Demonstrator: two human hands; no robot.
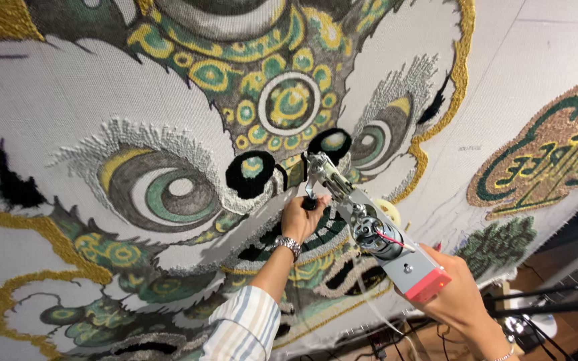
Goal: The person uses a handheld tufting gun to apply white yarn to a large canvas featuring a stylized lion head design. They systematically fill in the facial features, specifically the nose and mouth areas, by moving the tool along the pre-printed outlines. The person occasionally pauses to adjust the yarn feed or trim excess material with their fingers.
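Note:
A metal tufting gun (pixel 359 217) with a grey motor and a red end block points its needle tip into a large stretched cloth (pixel 61 100). The cloth bears a tufted lion-like face in green, yellow, black and white. My left hand (pixel 300 217), with a metal watch at the wrist and a striped sleeve, grips the gun's front handle near the needle. My right hand (pixel 459 294) holds the gun's rear under the red block. The needle sits between the face's two black nostril patches (pixel 251 172).
A second tufted patch in green, gold and brown (pixel 546 157) lies on the cloth at the right. Yarn strands run from the gun downward. Dark stand legs and cables (pixel 550 307) cross a wooden floor at the lower right.

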